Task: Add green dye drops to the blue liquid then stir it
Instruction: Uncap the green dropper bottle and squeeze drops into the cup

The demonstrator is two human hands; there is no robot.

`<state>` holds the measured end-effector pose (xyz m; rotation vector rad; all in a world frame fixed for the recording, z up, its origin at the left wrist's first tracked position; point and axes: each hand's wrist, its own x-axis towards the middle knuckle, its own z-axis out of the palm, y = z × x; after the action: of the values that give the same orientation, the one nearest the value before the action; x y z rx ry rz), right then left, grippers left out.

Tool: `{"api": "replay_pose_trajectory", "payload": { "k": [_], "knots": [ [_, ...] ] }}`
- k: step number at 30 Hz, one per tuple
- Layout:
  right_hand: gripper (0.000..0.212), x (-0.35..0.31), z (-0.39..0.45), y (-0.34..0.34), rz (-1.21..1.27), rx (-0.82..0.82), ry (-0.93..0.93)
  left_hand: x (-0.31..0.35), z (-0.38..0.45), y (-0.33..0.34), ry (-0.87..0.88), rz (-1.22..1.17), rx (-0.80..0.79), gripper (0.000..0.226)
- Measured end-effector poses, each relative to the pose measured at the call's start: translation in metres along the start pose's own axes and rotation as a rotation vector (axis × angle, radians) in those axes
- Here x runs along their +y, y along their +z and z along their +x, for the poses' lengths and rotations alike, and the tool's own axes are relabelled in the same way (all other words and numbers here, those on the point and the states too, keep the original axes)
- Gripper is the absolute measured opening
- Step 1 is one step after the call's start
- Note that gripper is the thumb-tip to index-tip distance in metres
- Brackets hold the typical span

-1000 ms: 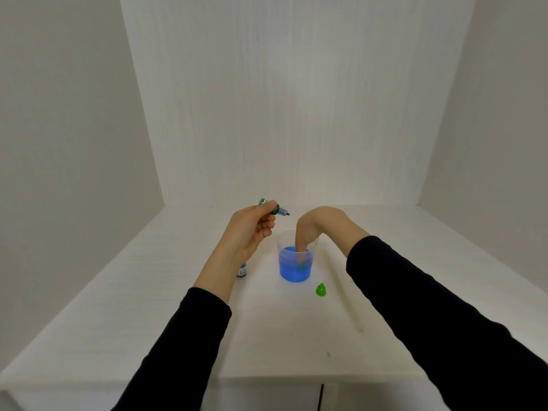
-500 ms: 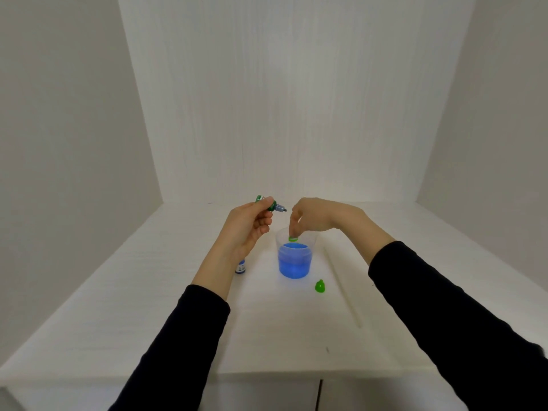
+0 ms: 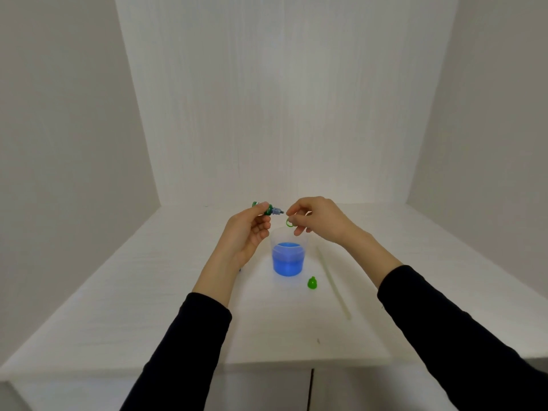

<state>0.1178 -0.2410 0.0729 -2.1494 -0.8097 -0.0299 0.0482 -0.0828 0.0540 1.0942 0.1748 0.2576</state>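
Observation:
A clear plastic cup (image 3: 288,259) holding blue liquid stands on the white table (image 3: 166,315). My left hand (image 3: 249,232) grips a small green dye bottle (image 3: 268,209) lying sideways, its nozzle pointing right above the cup's rim. My right hand (image 3: 317,218) pinches a small green ring (image 3: 289,223) just right of the nozzle, over the cup. A green cap (image 3: 312,283) sits on the table to the cup's right.
A pale thin stirring stick (image 3: 333,283) lies on the table right of the cup, running toward me. A small blue-capped bottle is mostly hidden behind my left wrist. White walls close in the table on three sides.
My right hand came up out of the cup with the green ring and now holds it beside the bottle's nozzle. My left hand raised the bottle slightly.

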Motion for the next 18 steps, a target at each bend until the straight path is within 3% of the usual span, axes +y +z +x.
{"api": "replay_pose_trajectory", "payload": {
  "k": [7, 18],
  "knots": [
    [0.009, -0.007, -0.004, 0.0, 0.191, 0.196, -0.028, -0.006, -0.006, 0.003, -0.012, -0.004, -0.031, 0.011],
    [0.01, -0.016, 0.001, 0.01, 0.223, 0.38, -0.035, -0.009, -0.007, 0.003, 0.022, 0.037, -0.049, 0.02]
  ]
}}
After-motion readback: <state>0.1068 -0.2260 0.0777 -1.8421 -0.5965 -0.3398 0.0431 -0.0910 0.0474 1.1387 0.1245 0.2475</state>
